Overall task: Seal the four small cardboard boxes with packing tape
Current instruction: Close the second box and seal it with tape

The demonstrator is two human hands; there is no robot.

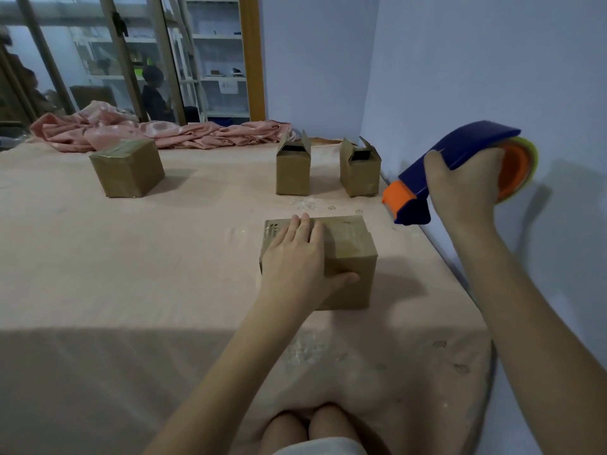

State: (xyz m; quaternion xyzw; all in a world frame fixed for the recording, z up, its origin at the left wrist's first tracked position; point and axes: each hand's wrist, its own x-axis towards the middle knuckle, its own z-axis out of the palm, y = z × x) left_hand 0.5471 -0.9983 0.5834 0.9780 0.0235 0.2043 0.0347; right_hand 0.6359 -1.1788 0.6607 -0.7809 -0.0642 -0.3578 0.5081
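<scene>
- The left hand (pixel 297 254) lies flat on the near box (pixel 348 257), fingers spread over the top's left part and thumb down on the front face, pressing rather than pinching
- The near box sits on the pink sheet (pixel 131 274) a little right of centre; its flaps are shut and a glossy strip of tape runs along the top
- The right hand (pixel 463 188) is raised off to the right, above the sheet's edge and clear of every box, its fingers wrapped tight around the tape gun (pixel 460 149)
- The gun is blue with an orange nose pointing down-left, and its roll (pixel 522 172), orange-cored, sits behind the hand
- 2 open boxes stand upright farther back, just beside each other: the left open box (pixel 293 172) and the right open box (pixel 359 174), both with flaps up
- A 4th box (pixel 128 169) sits well apart at the far left, closed, with shiny tape on its top
- A crumpled pink cloth (pixel 157 128) lies along the far edge behind it
- The person's knees (pixel 308 425) show at the bottom edge
</scene>
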